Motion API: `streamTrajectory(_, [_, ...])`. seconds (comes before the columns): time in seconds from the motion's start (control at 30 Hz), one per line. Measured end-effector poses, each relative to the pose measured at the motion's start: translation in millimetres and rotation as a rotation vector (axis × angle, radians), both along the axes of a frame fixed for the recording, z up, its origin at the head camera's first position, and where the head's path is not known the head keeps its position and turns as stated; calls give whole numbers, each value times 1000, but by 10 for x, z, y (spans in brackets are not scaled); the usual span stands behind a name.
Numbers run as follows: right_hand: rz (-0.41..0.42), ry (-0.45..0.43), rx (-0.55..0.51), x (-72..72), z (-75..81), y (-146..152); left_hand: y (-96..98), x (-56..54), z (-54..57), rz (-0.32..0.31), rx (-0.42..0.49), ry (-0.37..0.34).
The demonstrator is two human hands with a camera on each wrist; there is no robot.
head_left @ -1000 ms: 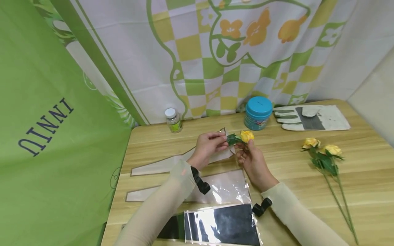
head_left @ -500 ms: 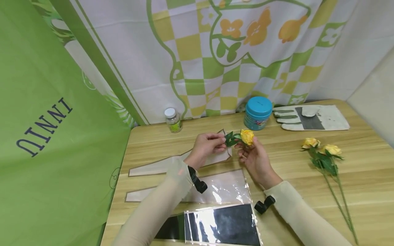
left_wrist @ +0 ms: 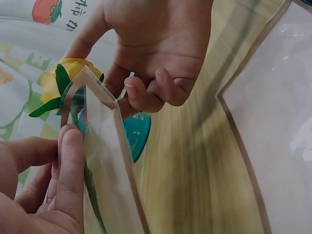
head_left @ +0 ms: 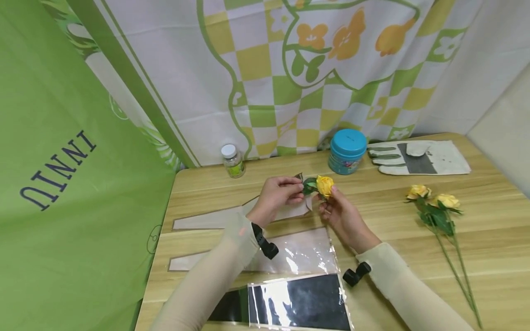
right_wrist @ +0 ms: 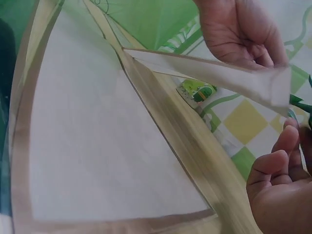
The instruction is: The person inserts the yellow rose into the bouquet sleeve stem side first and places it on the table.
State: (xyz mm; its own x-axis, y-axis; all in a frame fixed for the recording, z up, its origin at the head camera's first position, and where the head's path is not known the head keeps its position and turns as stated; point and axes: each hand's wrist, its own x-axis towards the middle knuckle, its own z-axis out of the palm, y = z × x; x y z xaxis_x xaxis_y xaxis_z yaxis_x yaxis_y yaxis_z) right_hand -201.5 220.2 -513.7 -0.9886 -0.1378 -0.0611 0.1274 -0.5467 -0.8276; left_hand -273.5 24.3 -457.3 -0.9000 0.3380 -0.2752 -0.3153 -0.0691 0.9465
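Observation:
In the head view a yellow artificial rose (head_left: pixel 325 185) with green leaves lies between both hands. My right hand (head_left: pixel 345 220) holds it at the bloom, thumb at the petals and fingers underneath. My left hand (head_left: pixel 278 196) pinches the upper edge of a tapered flower sleeve (head_left: pixel 211 219) with a brown border. The left wrist view shows the green stem (left_wrist: pixel 91 192) running down inside the clear sleeve, while the bloom (left_wrist: pixel 48 87) sits just outside its pointed mouth. There the left thumb presses on the sleeve's edge near the stem.
A second sleeve (head_left: pixel 308 253) and a glossy black one (head_left: pixel 306 299) lie nearer me. Two more roses (head_left: pixel 440 216) lie at the right. Along the back stand a small bottle (head_left: pixel 233 161) and a blue-lidded tub (head_left: pixel 348 151), beside a work glove (head_left: pixel 443 158).
The rose and my right fingers have shifted slightly left, bringing the bloom closer to my left hand. The narrow end of the held sleeve has moved slightly away from me.

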Motion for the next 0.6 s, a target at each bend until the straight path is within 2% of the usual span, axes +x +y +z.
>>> streamTrajectory(0.3, [-111, 42, 16, 6, 51, 36, -66, 20, -31, 17, -9, -13])
streamTrajectory(0.6, [-131, 34, 119, 18, 87, 55, -57, 41, 16, 19, -42, -7])
